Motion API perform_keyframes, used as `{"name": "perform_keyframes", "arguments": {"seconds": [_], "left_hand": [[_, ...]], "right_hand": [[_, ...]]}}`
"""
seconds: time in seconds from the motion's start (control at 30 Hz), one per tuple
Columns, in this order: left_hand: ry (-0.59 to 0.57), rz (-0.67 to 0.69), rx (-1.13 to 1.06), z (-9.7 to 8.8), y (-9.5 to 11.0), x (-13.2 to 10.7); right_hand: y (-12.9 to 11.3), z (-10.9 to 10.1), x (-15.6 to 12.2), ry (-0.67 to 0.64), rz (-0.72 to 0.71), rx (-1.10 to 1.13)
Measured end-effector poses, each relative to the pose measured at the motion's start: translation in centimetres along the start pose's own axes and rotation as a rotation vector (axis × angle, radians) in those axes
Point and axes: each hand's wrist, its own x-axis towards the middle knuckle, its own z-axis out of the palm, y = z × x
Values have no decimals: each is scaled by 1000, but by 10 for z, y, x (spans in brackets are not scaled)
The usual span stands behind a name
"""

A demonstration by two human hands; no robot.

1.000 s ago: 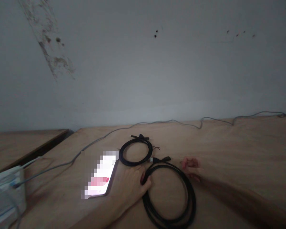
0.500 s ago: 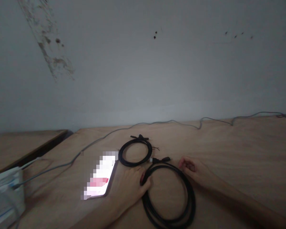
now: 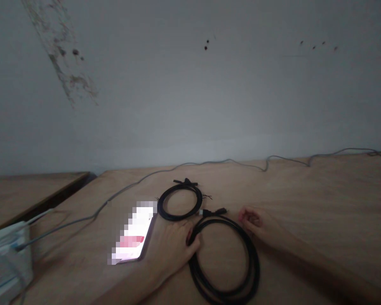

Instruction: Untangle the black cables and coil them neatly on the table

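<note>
A large coil of black cable [image 3: 255,262] lies on the table in front of me, its connector ends [image 3: 213,212] resting at its top edge. My left hand [image 3: 176,243] is at the coil's left side, thumb and fingers closed round the cable. My right hand [image 3: 254,220] rests on the table just beyond the coil's upper right. Its fingers are curled in loosely, and I see nothing in them. Behind my left hand lies a smaller coil of black cable [image 3: 160,208], with plugs at its top and thin twisted ties at its sides.
To the left of my left hand lies a phone [image 3: 136,233] with a lit, blurred screen. A white box [image 3: 25,250] with cords stands at the left edge. A thin grey cord [image 3: 120,190] runs from it along the wooden table's back, near the stained wall [image 3: 190,97].
</note>
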Motion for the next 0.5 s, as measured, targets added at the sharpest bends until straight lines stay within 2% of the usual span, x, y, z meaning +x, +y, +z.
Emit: {"name": "perform_keyframes", "arguments": {"seconds": [0.17,0.37,0.5], "left_hand": [[7,22,-4,-1,0,0],[-5,35,-8,-1,0,0],[-36,-20,-3,-2,3,1]], "right_hand": [[-13,-3,-3,-6,0,-114],[-13,-3,-10,-60,-168,-244],[-9,-1,-12,-86,-251,-364]]}}
